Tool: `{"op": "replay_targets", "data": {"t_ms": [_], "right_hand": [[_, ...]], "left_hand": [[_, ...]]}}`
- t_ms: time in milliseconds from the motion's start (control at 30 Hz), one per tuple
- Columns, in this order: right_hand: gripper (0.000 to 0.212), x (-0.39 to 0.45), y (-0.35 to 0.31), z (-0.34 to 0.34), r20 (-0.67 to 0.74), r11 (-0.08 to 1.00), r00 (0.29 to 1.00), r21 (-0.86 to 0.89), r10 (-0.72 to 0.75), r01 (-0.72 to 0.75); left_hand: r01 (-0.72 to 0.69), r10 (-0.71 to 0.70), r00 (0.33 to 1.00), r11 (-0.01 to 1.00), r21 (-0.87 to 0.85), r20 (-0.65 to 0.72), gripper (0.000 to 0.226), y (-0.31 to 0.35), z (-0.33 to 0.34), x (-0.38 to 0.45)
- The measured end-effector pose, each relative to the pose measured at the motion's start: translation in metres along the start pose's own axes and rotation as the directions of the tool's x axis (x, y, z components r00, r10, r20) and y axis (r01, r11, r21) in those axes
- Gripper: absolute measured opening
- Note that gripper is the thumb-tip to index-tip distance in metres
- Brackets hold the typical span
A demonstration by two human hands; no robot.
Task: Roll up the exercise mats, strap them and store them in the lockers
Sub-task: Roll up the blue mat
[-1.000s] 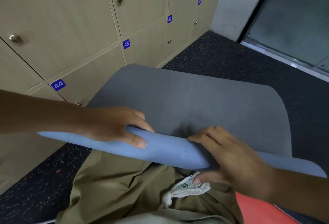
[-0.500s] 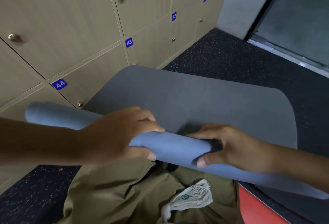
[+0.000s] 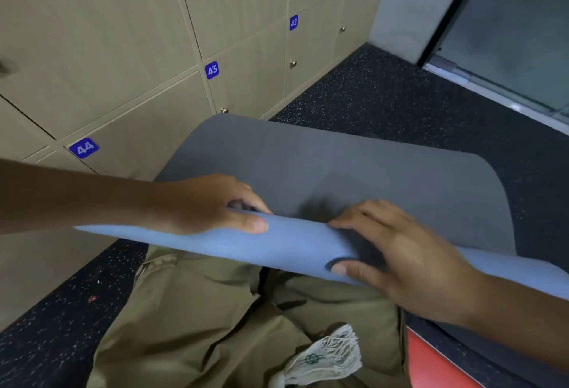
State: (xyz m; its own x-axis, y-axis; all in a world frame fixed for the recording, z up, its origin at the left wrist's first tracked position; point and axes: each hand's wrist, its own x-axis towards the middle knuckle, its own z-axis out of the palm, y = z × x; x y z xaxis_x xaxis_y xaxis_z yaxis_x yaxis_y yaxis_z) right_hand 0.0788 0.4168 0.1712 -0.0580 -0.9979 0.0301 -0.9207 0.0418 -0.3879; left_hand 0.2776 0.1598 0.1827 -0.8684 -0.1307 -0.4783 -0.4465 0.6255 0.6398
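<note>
- The dark speckled rubber floor point(image 3: 385, 101) runs from the near left to the far right.
- A grey exercise mat point(image 3: 354, 166) lies flat on it, its far edge close to the lockers point(image 3: 123, 48), which stand on the floor at left.
- A red mat point(image 3: 431, 366) shows at near right.

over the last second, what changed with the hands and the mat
Half a second ago the left hand wrapped over the mat's rolled edge; now it grips with the thumb on top again. The right hand kept hold. The flat part and lockers stayed put.
</note>
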Motion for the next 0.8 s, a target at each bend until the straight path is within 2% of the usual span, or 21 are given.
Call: {"op": "replay_targets", "data": {"t_ms": [67, 200, 300, 400, 467, 567, 633, 700, 800], "right_hand": [[0.064, -0.004, -0.004, 0.006, -0.012, 0.998, 1.000, -0.066, -0.006, 0.006], [0.066, -0.002, 0.000, 0.012, -0.009, 0.998, 0.999, -0.042, 0.038, -0.038], [0.067, 0.009, 0.007, 0.009, 0.056, 0.998, 0.997, 0.006, 0.056, -0.056], [0.068, 0.021, 0.016, 0.007, 0.128, 0.996, 0.990, 0.059, 0.057, -0.065], [0.064, 0.028, 0.022, 0.005, 0.156, 0.987, 0.986, 0.141, 0.061, -0.083], [0.051, 0.041, 0.031, 0.001, 0.217, 0.947, 0.973, 0.289, 0.074, -0.136], [0.044, 0.050, 0.035, -0.005, 0.301, 0.917, 0.949, 0.343, 0.099, -0.205], [0.045, 0.057, 0.037, -0.007, 0.350, 0.907, 0.931, 0.351, 0.105, -0.234], [0.054, 0.058, 0.037, -0.007, 0.307, 0.947, 0.944, 0.248, 0.122, -0.203]], "left_hand": [[0.011, -0.011, 1.000, 1.000, -0.013, 0.014, 0.046, -0.004, -0.004, 0.008], [0.020, -0.021, 0.999, 0.999, 0.025, 0.035, 0.057, -0.006, -0.003, 0.016], [-0.018, 0.028, 0.990, 0.997, 0.069, -0.138, 0.056, -0.008, 0.002, 0.013], [-0.099, 0.135, 0.944, 0.986, 0.133, -0.302, 0.053, -0.008, 0.011, 0.002], [-0.117, 0.190, 0.931, 0.964, 0.239, -0.311, 0.059, -0.007, 0.018, -0.006], [-0.085, 0.195, 0.933, 0.935, 0.344, -0.302, 0.077, -0.012, 0.024, -0.009], [-0.078, 0.183, 0.937, 0.939, 0.334, -0.298, 0.083, -0.017, 0.024, -0.005], [-0.072, 0.147, 0.944, 0.965, 0.251, -0.294, 0.081, -0.020, 0.019, 0.000], [-0.066, 0.103, 0.954, 0.988, 0.141, -0.281, 0.073, -0.023, 0.010, 0.009]]}}
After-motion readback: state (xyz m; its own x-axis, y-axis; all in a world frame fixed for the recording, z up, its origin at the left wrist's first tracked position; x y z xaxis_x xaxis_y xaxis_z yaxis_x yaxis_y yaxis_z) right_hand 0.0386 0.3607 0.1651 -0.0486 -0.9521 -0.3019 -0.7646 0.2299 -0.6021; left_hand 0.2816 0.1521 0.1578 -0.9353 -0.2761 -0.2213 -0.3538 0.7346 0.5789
